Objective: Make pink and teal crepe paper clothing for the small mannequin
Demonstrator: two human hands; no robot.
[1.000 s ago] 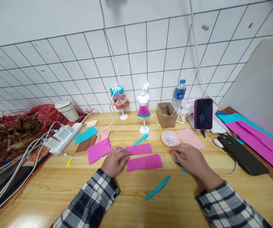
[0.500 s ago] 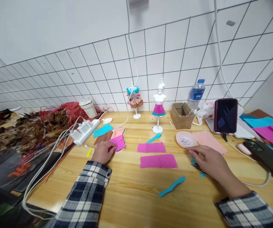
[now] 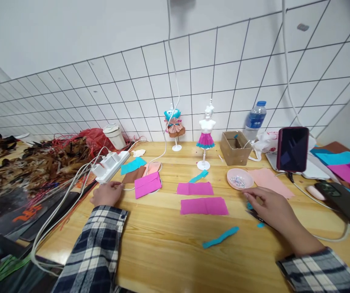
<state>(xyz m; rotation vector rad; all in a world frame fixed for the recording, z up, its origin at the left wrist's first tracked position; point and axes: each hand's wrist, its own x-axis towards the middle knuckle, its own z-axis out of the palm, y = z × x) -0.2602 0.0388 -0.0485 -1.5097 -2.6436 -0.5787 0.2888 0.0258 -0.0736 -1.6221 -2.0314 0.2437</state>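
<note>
My left hand (image 3: 107,194) lies at the left, beside the white power strip (image 3: 112,167), its fingers closed in a pinch; what they hold, if anything, is hidden. To its right is a folded magenta fabric piece (image 3: 148,185), partly over brown (image 3: 133,175) and peach pieces. My right hand (image 3: 270,209) rests at the right by the pink dish of small beads (image 3: 240,179). Its thumb and forefinger are drawn together, contents unclear. A dark tool, partly hidden, and teal scraps lie under it. Two magenta strips (image 3: 195,188) and a wavy teal strip (image 3: 220,237) lie between the hands.
Two small mannequins stand at the back, one in a magenta skirt (image 3: 205,140), one in a ruffled dress (image 3: 174,122). Around them are a cardboard box (image 3: 235,150), a water bottle (image 3: 255,120) and a propped phone (image 3: 292,149). White cables and a heap of feathers (image 3: 49,175) occupy the left.
My left hand has let go of the magenta piece and moved left, over the spot where a small yellow item lay. My right hand has stayed in place. The view has shifted slightly.
</note>
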